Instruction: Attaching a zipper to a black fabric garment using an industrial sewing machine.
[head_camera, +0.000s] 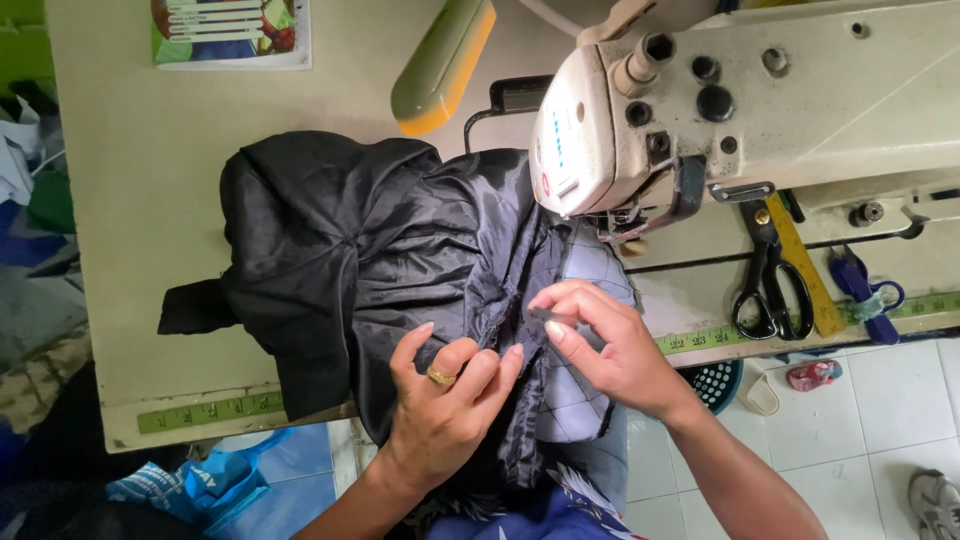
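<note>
The shiny black satin-like garment (360, 260) lies bunched on the cream sewing table (130, 200), its bulk spread toward nine o'clock and one edge drooping over the table's near side into the person's lap. At its right edge a grey quilted lining panel (590, 270) shows, running from just under the machine's needle area down past the hands.

The left hand (445, 400), wearing a gold ring, is closed on a fold of the black fabric, the fingers curled in and pressing the seam flat. The right hand (610, 345), at about two o'clock from the left, pinches a small dark strip of the seam edge between thumb and fingertips, just beside the quilted panel. The two hands are near each other but not touching.

Doing this well seems to call for keeping the layers aligned and taut between both pinches, so that the slippery cloth does not creep.

At twelve o'clock from the right hand stands the worn off-white industrial sewing machine head (700, 100). Black-handled scissors (770, 285), a yellow ruler (805, 270) and a blue-handled tool (860, 285) lie at three o'clock, by a green measuring tape (705, 338) fixed along the table edge.
</note>
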